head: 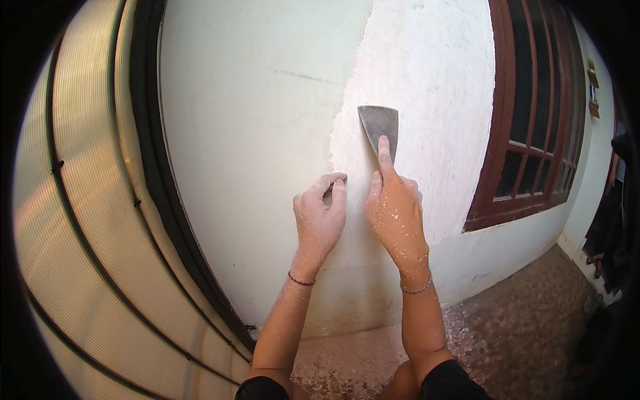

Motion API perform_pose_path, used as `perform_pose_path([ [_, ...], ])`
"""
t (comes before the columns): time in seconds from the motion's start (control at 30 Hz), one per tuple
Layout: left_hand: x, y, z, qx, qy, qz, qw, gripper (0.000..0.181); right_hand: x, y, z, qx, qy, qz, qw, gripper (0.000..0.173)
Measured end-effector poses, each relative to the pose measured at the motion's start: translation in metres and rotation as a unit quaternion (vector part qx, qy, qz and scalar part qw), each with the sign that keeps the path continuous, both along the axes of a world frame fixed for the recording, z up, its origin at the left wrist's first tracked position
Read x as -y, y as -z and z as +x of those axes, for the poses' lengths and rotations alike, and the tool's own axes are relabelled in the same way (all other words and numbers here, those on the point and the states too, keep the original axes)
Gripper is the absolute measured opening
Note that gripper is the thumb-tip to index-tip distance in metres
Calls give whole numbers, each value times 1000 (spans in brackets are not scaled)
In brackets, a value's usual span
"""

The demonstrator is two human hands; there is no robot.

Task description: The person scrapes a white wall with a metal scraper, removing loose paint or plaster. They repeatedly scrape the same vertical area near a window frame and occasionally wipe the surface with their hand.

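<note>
My right hand [395, 210] grips a putty knife whose broad metal blade [382, 125] points up the wall, the index finger laid along the blade. White flakes cling to the back of this hand and the forearm. To its left, my dusty left hand [322, 210] is raised at the wall with thumb and forefinger tips together; whether something small is pinched between them I cannot tell. Behind both hands, the wall has pale green paint [250, 125] on the left and a rough whitish scraped area [430, 100] on the right, with a ragged edge between.
A dark red window frame [480, 205] with panes borders the scraped area. Corrugated translucent sheeting [85, 200] on dark bars curves along the left. Pale flakes litter the speckled floor [505, 310]. Dark hanging cloth [607, 220] shows at the far right.
</note>
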State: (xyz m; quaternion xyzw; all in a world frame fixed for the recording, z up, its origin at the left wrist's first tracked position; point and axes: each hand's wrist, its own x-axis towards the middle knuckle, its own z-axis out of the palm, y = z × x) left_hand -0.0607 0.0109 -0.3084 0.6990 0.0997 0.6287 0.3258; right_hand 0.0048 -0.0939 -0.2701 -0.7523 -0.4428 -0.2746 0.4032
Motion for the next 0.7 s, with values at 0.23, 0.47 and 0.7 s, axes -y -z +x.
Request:
perform_pose_path([
  [0.23, 7, -7, -3, -19, 5, -22, 1000, 23, 9, -19, 9, -35, -45, -9, 998, 54],
  [0.47, -1, -38, 3, -35, 92, -67, 993, 31, -7, -41, 34, -317, -373, 82, 868, 59],
  [0.7, -20, -88, 33, -94, 200, -124, 967, 53, -34, -54, 43, -385, -483, 172, 767, 30],
])
